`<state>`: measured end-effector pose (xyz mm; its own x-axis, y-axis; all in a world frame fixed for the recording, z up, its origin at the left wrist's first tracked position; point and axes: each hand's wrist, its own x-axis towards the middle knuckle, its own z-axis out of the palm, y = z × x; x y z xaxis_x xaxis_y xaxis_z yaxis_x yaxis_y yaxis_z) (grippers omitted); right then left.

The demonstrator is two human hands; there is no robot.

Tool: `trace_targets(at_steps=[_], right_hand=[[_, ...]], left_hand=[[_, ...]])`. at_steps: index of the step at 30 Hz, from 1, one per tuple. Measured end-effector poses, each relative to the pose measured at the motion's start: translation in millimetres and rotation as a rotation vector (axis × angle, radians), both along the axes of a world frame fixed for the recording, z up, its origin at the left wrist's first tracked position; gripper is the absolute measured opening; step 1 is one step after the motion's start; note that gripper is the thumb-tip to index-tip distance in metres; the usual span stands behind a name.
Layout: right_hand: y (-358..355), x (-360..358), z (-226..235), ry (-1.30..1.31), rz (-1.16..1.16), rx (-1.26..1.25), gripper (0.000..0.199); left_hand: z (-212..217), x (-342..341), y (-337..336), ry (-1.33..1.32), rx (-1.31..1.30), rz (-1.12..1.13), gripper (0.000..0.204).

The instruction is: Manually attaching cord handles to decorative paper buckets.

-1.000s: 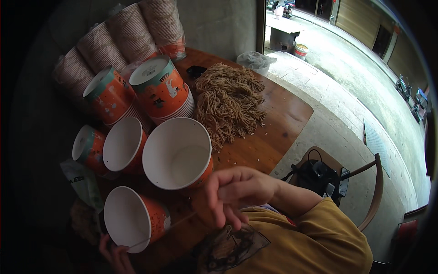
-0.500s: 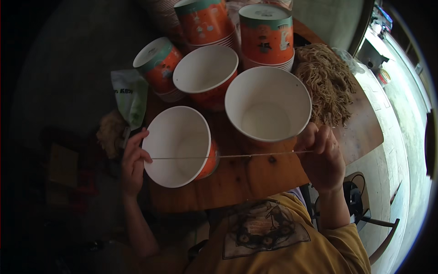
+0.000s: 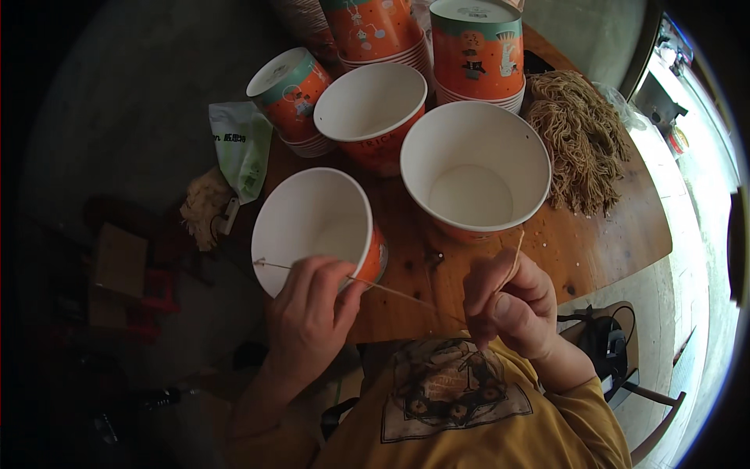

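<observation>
1. String (image 3: 394, 291) runs above the table (image 3: 601, 242), by its near edge.
2. Likely light and limp; best pinched near its ends.
3. Left hand (image 3: 311, 306) pinches it by a tub (image 3: 301, 215).
4. Right hand (image 3: 514, 305) grips it, one end poking up.

A thin tan cord (image 3: 402, 295) slants fairly straight past the open mouth of a white-lined orange paper bucket (image 3: 312, 215). Its left tip, knot-like, shows against the bucket's interior; at right a short length stands upward.
</observation>
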<state>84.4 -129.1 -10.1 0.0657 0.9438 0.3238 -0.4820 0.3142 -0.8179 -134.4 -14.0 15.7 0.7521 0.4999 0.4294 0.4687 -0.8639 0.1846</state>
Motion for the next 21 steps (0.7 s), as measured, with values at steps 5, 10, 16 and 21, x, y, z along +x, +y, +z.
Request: trace_targets(at_steps=[5,10,16,21], right_hand=[[-1,5,5,0.089,-0.031,0.073,0.013],[10,12,20,0.079,-0.03,0.066,0.013],[15,15,11,0.138,-0.093,0.061,0.012],[16,5,14,-0.047,-0.261,0.006,0.009]], left_hand=[[-6,-9,-6,-0.196,0.488,0.108,0.043],[-29,-11,-13,-0.045,0.207,0.161,0.041],[-6,-32,2,0.11,0.007,0.036,0.028],[16,-8,-5,0.11,-0.063,0.02,0.032]])
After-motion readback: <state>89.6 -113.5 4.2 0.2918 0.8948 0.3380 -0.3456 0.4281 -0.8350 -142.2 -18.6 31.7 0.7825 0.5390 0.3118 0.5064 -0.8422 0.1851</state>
